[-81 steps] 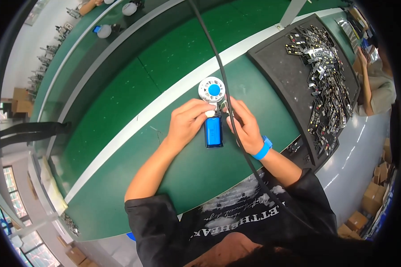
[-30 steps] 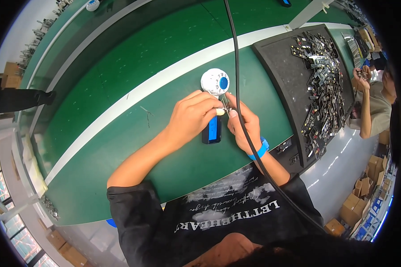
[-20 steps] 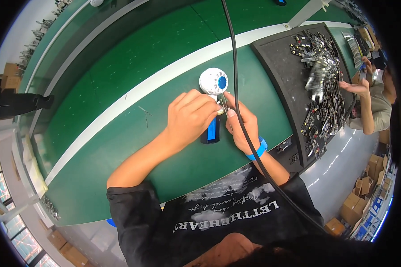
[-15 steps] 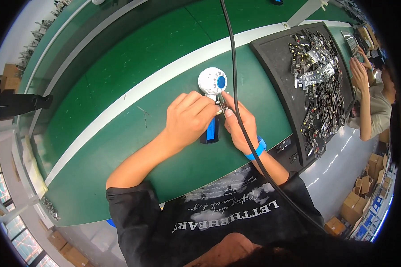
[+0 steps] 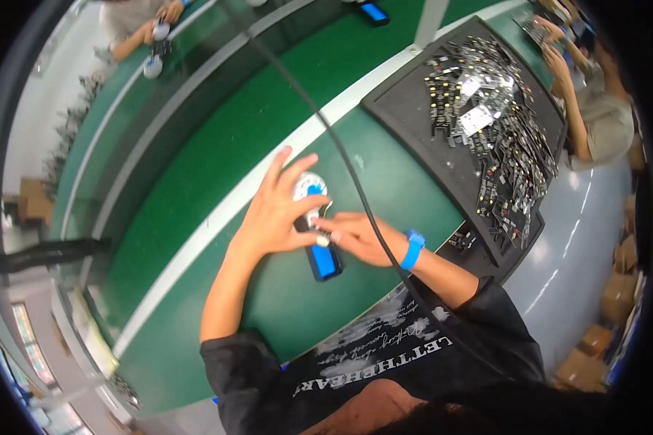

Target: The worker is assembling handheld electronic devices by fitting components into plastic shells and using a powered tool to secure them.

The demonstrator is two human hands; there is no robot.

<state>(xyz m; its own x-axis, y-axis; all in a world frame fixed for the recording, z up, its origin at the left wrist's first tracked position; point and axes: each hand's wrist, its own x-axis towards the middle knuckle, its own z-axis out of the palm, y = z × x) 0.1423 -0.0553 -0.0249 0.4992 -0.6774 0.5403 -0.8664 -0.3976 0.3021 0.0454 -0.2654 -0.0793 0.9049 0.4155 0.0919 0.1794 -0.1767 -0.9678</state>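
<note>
A device with a round white head and a black base bearing a blue panel lies on the green work surface before me. My left hand is open around its left side, fingers spread, with the index finger over the white head and the thumb near the neck. From the right, my right hand reaches to the neck with its fingers drawn together. What they pinch is too small and covered to make out. Part of the head and the neck is hidden behind my fingers.
A black cable hangs across the view, over my right hand. To the right, a dark tray bears a heap of small circuit boards. Other people work at the far left and right. A similar blue-panelled device lies farther back.
The view has shifted, so the device and hands appear lower and farther left. My left hand has opened from a curled grip to spread fingers. My right hand stays at the device's neck.
</note>
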